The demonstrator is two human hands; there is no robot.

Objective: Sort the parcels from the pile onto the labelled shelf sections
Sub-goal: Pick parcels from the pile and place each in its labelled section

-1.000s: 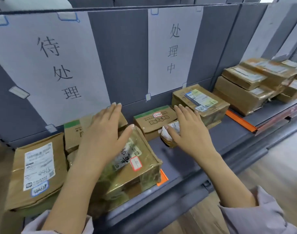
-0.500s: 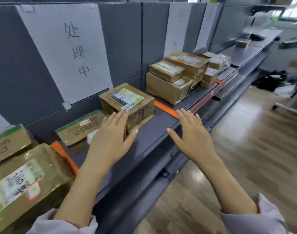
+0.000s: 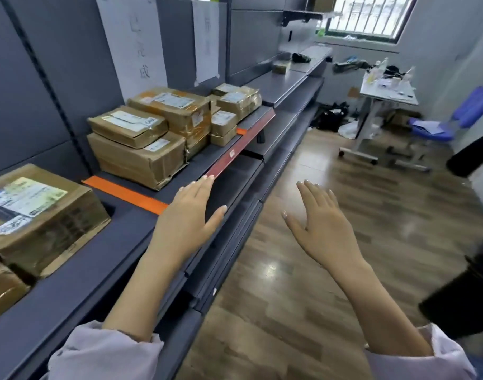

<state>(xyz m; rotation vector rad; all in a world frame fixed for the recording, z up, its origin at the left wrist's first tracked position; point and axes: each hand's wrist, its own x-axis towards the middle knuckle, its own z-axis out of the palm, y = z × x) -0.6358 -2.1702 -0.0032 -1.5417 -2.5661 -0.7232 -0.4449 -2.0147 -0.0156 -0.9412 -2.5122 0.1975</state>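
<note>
My left hand hovers flat and open above the front edge of the dark grey shelf, holding nothing. My right hand floats open over the wooden floor, off the shelf, also empty. A taped brown parcel with a green-white label lies at the left. Beyond an orange divider strip sits a stack of brown parcels, with smaller parcels further along. White paper signs hang on the back panel above them.
A lone small box lies far down the shelf. A white wheeled table with bottles and a blue chair stand at the far right. A dark object sits at the right edge. A red strip edges the shelf front.
The view has swung right along the shelf. Both hands left the parcels at the left section and now hover empty, the right one past the shelf edge.
</note>
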